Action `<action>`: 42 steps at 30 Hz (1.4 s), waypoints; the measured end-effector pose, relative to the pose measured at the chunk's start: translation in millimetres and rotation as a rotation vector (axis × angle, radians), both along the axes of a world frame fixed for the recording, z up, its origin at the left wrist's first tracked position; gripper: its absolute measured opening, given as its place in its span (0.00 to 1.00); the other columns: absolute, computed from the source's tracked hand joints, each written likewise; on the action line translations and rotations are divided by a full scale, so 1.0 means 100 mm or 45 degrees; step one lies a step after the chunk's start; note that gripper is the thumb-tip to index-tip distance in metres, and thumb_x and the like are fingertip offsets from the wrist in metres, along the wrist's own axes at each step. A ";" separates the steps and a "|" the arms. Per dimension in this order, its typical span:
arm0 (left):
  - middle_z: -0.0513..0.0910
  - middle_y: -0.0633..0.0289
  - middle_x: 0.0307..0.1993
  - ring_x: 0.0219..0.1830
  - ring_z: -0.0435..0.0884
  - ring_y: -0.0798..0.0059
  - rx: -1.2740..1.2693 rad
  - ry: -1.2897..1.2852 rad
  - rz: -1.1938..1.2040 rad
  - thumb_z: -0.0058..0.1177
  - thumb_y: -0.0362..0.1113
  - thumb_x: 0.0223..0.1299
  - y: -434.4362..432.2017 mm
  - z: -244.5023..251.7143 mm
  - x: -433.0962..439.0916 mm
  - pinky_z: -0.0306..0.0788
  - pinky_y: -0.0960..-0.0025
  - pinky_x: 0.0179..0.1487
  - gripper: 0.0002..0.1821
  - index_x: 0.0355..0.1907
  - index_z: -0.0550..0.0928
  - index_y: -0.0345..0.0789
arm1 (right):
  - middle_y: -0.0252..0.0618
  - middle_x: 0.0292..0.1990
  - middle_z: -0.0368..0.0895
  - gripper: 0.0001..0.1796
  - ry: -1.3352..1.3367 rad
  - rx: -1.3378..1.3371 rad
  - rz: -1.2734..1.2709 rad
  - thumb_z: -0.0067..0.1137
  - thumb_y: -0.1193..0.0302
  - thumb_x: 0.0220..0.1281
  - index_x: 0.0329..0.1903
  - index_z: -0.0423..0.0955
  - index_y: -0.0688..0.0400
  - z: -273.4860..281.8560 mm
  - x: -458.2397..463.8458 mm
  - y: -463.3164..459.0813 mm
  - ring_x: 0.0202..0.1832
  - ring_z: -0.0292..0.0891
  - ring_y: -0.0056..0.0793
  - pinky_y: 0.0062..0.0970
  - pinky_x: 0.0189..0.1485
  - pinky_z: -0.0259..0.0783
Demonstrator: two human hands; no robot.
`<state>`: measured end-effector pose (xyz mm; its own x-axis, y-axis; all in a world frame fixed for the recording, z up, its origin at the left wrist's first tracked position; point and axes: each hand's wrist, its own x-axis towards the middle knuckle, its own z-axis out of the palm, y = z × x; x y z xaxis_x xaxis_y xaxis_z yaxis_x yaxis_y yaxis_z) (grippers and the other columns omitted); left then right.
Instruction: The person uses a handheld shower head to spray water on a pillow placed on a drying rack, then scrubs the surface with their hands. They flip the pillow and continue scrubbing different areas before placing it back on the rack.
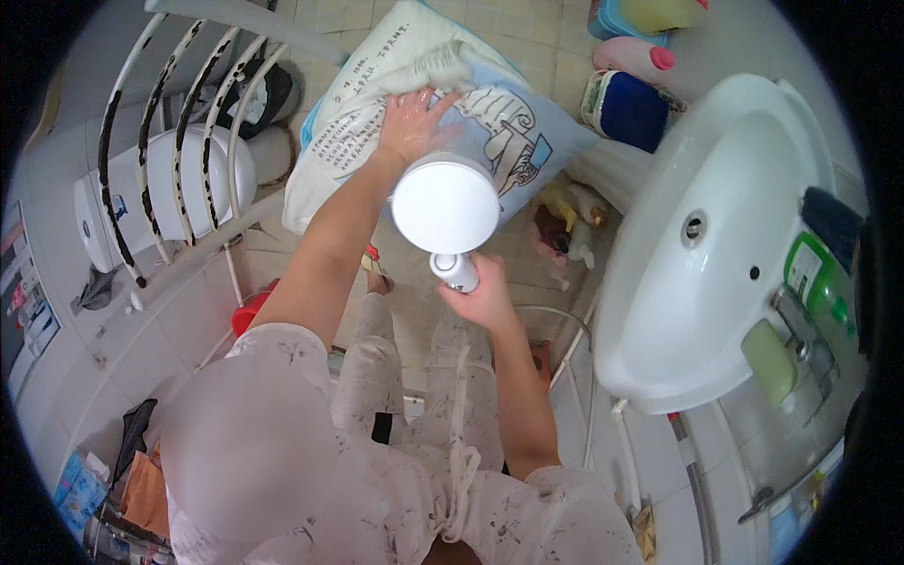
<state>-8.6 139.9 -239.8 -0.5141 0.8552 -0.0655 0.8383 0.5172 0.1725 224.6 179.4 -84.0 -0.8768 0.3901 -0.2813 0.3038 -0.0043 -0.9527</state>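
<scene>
A large pillow (522, 127) with a printed cartoon and lines of writing leans over the tiled floor in front of me. My left hand (417, 128) lies flat on its upper face, fingers apart, wet-looking, gripping nothing. In my right hand (487, 291) is the handle of a white shower head (445, 206). Its round back faces up at me and covers part of the pillow's lower edge. A grey hose (558, 311) curves away to the right behind my right forearm.
At right stands a white washbasin (678, 311) with a soap bar (770, 360) and green bottle (819, 275). Containers, including a pink bottle (632, 55), sit at back right. Soft toys (565, 219) lie beneath the pillow's right side. Left are a chipped rack (180, 134) and toilet (169, 187).
</scene>
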 end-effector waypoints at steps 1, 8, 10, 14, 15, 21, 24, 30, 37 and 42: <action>0.77 0.53 0.57 0.57 0.76 0.62 -0.006 -0.010 -0.013 0.49 0.62 0.59 -0.03 -0.09 -0.03 0.63 0.50 0.60 0.28 0.59 0.76 0.52 | 0.48 0.28 0.82 0.17 -0.034 -0.044 0.003 0.67 0.73 0.41 0.37 0.77 0.66 -0.09 0.01 0.00 0.31 0.82 0.36 0.30 0.35 0.74; 0.82 0.53 0.26 0.32 0.82 0.56 -0.015 -0.068 0.068 0.55 0.38 0.48 -0.13 -0.41 -0.19 0.74 0.60 0.37 0.07 0.26 0.81 0.37 | 0.55 0.35 0.83 0.27 -0.175 -0.322 0.067 0.70 0.70 0.40 0.47 0.78 0.67 -0.51 -0.20 -0.04 0.38 0.84 0.45 0.34 0.40 0.76; 0.81 0.53 0.26 0.33 0.82 0.57 -0.162 -0.040 0.030 0.56 0.37 0.47 -0.13 -0.39 -0.20 0.74 0.59 0.37 0.07 0.28 0.81 0.37 | 0.56 0.35 0.83 0.27 -0.167 -0.305 0.132 0.70 0.70 0.40 0.47 0.79 0.67 -0.52 -0.32 -0.07 0.37 0.84 0.45 0.34 0.40 0.76; 0.81 0.55 0.37 0.43 0.80 0.60 -0.250 -0.144 0.067 0.59 0.41 0.50 -0.08 -0.32 -0.21 0.70 0.59 0.49 0.18 0.44 0.78 0.38 | 0.46 0.26 0.81 0.21 -0.087 -0.181 0.124 0.66 0.74 0.41 0.44 0.79 0.65 -0.41 -0.42 -0.12 0.27 0.80 0.30 0.28 0.35 0.74; 0.81 0.54 0.39 0.46 0.79 0.60 -0.212 -0.181 0.069 0.60 0.42 0.51 -0.07 -0.29 -0.21 0.68 0.58 0.51 0.20 0.47 0.77 0.38 | 0.46 0.26 0.81 0.21 -0.123 -0.202 0.131 0.66 0.74 0.42 0.44 0.79 0.65 -0.38 -0.40 -0.13 0.27 0.80 0.30 0.28 0.35 0.74; 0.70 0.48 0.58 0.58 0.68 0.52 0.306 -0.090 0.046 0.64 0.56 0.46 -0.06 -0.02 -0.23 0.56 0.48 0.62 0.40 0.63 0.70 0.45 | 0.43 0.26 0.81 0.15 -0.176 -0.175 -0.019 0.65 0.74 0.44 0.38 0.78 0.64 -0.31 -0.25 -0.17 0.29 0.80 0.29 0.29 0.34 0.74; 0.63 0.50 0.66 0.65 0.63 0.54 0.562 -0.086 0.136 0.59 0.60 0.49 -0.07 0.19 -0.29 0.52 0.38 0.64 0.42 0.67 0.67 0.46 | 0.37 0.23 0.80 0.08 -0.069 -0.081 -0.097 0.64 0.76 0.46 0.31 0.77 0.63 -0.25 -0.20 -0.11 0.26 0.76 0.22 0.26 0.32 0.71; 0.56 0.49 0.68 0.61 0.67 0.51 0.858 -0.171 0.426 0.67 0.42 0.48 0.09 0.43 -0.77 0.58 0.52 0.66 0.39 0.64 0.67 0.39 | 0.36 0.22 0.78 0.12 -0.166 -0.260 -0.062 0.64 0.71 0.48 0.35 0.77 0.64 -0.08 -0.58 0.25 0.25 0.73 0.21 0.25 0.30 0.69; 0.81 0.50 0.50 0.56 0.76 0.52 0.600 -0.484 0.378 0.61 0.42 0.49 -0.35 0.08 -0.91 0.66 0.57 0.62 0.22 0.49 0.82 0.36 | 0.33 0.22 0.78 0.08 -0.011 -0.539 0.086 0.60 0.73 0.52 0.32 0.75 0.65 -0.13 -1.37 0.28 0.25 0.73 0.21 0.25 0.30 0.69; 0.79 0.43 0.43 0.44 0.79 0.49 0.221 -0.185 0.654 0.49 0.56 0.65 -1.00 0.24 -0.45 0.71 0.55 0.47 0.30 0.58 0.72 0.34 | 0.46 0.26 0.81 0.14 0.016 -0.246 0.346 0.62 0.71 0.48 0.36 0.76 0.67 -0.16 -1.44 -0.19 0.29 0.78 0.33 0.31 0.37 0.72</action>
<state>-53.6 39.8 -216.1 -0.8637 0.5017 -0.0476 0.4472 0.8066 0.3866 80.2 160.3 -99.5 -0.9453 0.0822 -0.3156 0.3066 -0.1055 -0.9460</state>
